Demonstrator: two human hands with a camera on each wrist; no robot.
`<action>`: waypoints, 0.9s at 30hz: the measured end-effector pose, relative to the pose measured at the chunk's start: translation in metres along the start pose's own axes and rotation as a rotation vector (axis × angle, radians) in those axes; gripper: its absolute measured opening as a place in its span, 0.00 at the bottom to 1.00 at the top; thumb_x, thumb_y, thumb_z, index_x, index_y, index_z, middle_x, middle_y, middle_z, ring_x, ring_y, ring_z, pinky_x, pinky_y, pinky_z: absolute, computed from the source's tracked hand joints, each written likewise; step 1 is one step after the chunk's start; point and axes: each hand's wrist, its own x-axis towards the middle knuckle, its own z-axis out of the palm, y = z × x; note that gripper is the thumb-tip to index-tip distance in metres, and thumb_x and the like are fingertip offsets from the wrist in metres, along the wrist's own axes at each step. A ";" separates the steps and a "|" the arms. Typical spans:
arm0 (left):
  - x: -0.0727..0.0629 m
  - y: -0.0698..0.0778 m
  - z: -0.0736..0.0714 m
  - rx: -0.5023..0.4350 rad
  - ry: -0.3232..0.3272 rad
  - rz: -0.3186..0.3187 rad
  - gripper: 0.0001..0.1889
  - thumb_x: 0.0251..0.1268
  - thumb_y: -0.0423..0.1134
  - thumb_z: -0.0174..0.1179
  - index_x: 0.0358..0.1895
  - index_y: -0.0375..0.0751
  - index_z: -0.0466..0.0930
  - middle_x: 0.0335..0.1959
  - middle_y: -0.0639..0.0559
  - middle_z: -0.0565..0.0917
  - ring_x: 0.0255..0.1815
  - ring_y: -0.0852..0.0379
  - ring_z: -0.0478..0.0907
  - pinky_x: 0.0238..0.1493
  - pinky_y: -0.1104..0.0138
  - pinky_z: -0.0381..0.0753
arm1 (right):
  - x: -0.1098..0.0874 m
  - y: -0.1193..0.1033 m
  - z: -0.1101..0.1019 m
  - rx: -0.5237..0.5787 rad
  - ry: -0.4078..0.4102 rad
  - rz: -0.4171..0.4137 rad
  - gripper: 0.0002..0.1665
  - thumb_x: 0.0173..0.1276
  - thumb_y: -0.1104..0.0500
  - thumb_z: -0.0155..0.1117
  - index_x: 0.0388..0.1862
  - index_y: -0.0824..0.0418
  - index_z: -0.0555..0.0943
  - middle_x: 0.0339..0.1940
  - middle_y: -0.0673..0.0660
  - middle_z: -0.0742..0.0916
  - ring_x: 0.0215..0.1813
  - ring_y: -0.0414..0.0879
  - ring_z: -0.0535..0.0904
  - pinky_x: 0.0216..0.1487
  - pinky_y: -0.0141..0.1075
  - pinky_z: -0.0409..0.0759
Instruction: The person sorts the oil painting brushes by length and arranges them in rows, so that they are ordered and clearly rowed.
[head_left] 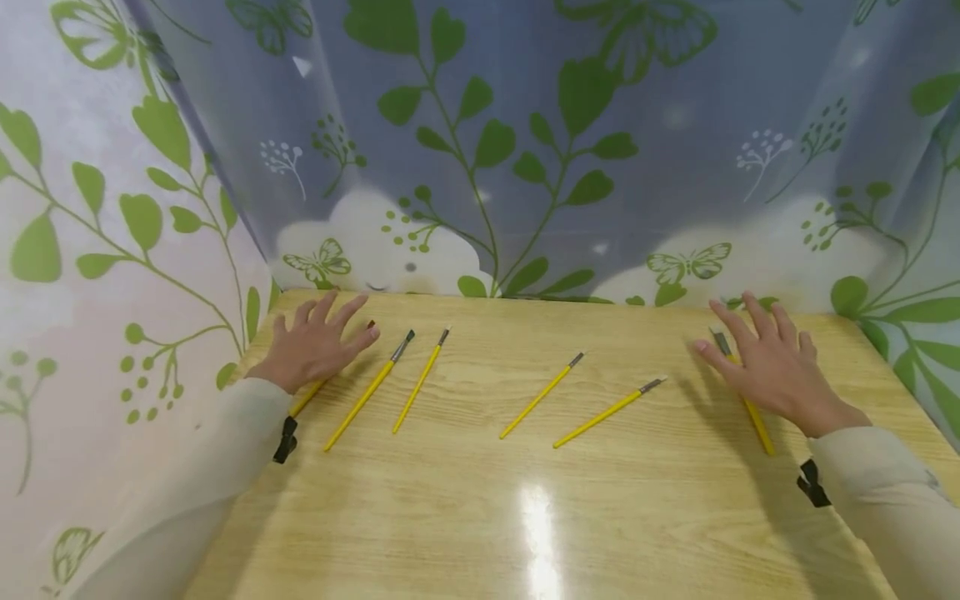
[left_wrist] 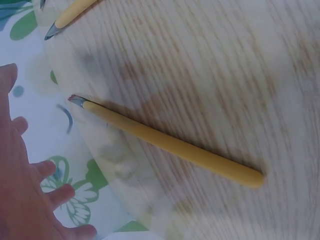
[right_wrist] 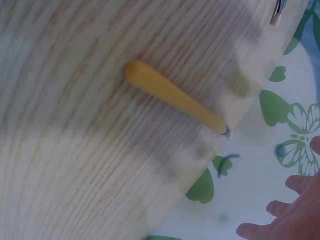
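Above the table's left side my left hand [head_left: 318, 340] hovers with its fingers spread, over a yellow-handled paintbrush [left_wrist: 172, 145] with a reddish tip. My right hand [head_left: 772, 362] is likewise spread, over another yellow paintbrush [head_left: 759, 421] with a grey tip at the right; in the right wrist view that brush [right_wrist: 175, 100] lies whole on the wood. Neither hand holds anything. Beside the left hand lie a dark-tipped paintbrush [head_left: 363, 404] and a thinner paintbrush [head_left: 420, 383]. Near the middle are two slim paintbrushes, one steeper paintbrush [head_left: 540, 398] and one flatter paintbrush [head_left: 607, 414].
The light wood table [head_left: 420, 517] ends at the back against a blue curtain [head_left: 517, 192] printed with leaves and butterflies. A pale printed curtain [head_left: 97, 275] hangs along the left side. Light glares off the tabletop near the front middle.
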 end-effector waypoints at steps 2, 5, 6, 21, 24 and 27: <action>-0.001 -0.003 0.000 0.000 0.004 0.004 0.44 0.81 0.75 0.42 0.91 0.61 0.47 0.91 0.33 0.44 0.87 0.21 0.44 0.75 0.16 0.41 | -0.001 0.001 0.001 -0.006 0.021 -0.011 0.51 0.85 0.32 0.50 0.94 0.51 0.45 0.90 0.75 0.43 0.84 0.88 0.37 0.69 0.89 0.41; -0.002 -0.007 0.001 0.008 -0.002 0.011 0.43 0.82 0.72 0.44 0.90 0.59 0.50 0.90 0.32 0.46 0.87 0.21 0.46 0.75 0.17 0.47 | -0.003 0.004 0.001 -0.013 0.044 -0.023 0.51 0.85 0.33 0.53 0.93 0.52 0.47 0.90 0.77 0.47 0.84 0.88 0.40 0.69 0.88 0.46; -0.002 -0.008 0.001 0.010 -0.004 0.015 0.42 0.82 0.70 0.45 0.90 0.58 0.51 0.90 0.32 0.47 0.86 0.20 0.47 0.74 0.17 0.49 | -0.004 0.006 0.001 -0.014 0.050 -0.025 0.51 0.85 0.34 0.53 0.93 0.52 0.48 0.90 0.77 0.47 0.83 0.88 0.42 0.68 0.89 0.48; -0.007 -0.017 0.000 0.049 -0.056 0.028 0.32 0.79 0.53 0.58 0.81 0.50 0.65 0.76 0.27 0.68 0.73 0.25 0.68 0.47 0.34 0.83 | -0.015 0.018 0.003 0.006 0.024 -0.033 0.50 0.85 0.37 0.58 0.93 0.51 0.48 0.81 0.84 0.61 0.72 0.92 0.58 0.54 0.88 0.61; -0.008 -0.017 0.001 0.050 -0.067 0.020 0.30 0.78 0.52 0.59 0.78 0.50 0.68 0.72 0.29 0.70 0.67 0.29 0.72 0.42 0.39 0.83 | -0.017 0.020 0.005 0.016 -0.004 -0.020 0.49 0.85 0.37 0.57 0.92 0.55 0.52 0.79 0.85 0.64 0.71 0.92 0.59 0.55 0.87 0.62; -0.010 -0.018 0.001 0.056 -0.077 0.014 0.29 0.77 0.52 0.59 0.76 0.50 0.68 0.68 0.31 0.73 0.58 0.34 0.77 0.38 0.44 0.82 | -0.019 0.022 0.006 0.024 -0.027 -0.011 0.46 0.85 0.38 0.57 0.90 0.58 0.57 0.79 0.85 0.64 0.71 0.91 0.59 0.56 0.86 0.63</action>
